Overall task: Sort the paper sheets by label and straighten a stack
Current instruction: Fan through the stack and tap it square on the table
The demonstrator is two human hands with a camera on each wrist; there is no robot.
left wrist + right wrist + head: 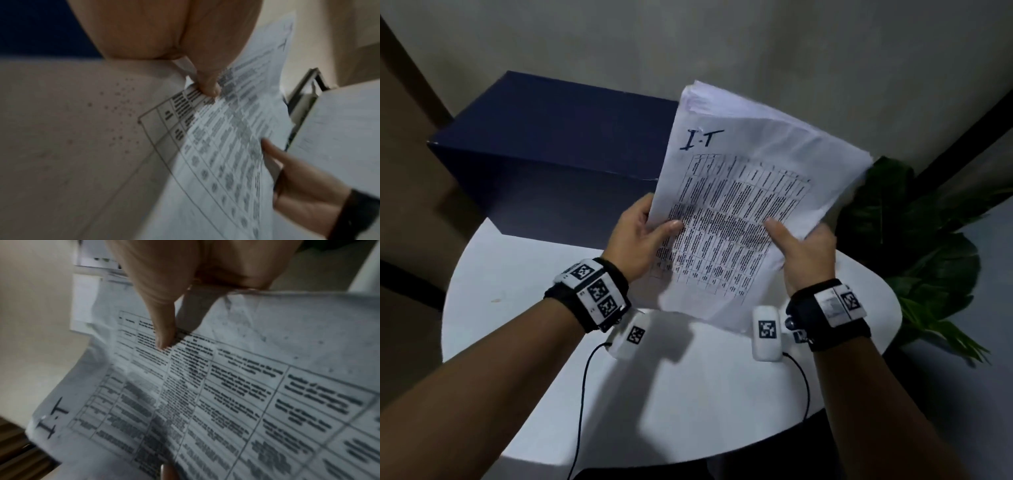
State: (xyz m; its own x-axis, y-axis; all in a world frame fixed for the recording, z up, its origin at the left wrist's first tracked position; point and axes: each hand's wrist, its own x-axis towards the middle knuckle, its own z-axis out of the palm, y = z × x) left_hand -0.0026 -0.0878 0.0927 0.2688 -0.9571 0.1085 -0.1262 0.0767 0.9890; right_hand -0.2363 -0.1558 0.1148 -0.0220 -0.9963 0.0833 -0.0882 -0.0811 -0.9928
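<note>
**Both hands lift "I.T" sheaf clear of the table**

Thumbs come first: the left thumb [671, 226] lies flat on the printed face near the left edge, the right thumb [779, 228] presses the same face near the right edge, and the remaining fingers of each hand curl behind the sheets, out of sight from the head view. Left hand [635, 236] and right hand [808, 255] thus pinch a loose stack of white printed paper sheets [750, 192], its top page carrying a ruled table and a handwritten "I.T" label [700, 138]. The stack is held in the air, tilted to the right, above the far half of the round white table [517, 291].

Its far corners fan apart and the edges look uneven, so the sheets appear light, limp and ready to slide on one another. A grip on both long sides, low down, seems the safest hold; squaring probably calls for loosening the pinch and tapping one edge on the tabletop.

Beyond, at far left, stands a dark blue cardboard box [544, 144]; a green leafy plant [914, 236] sits at right.
</note>
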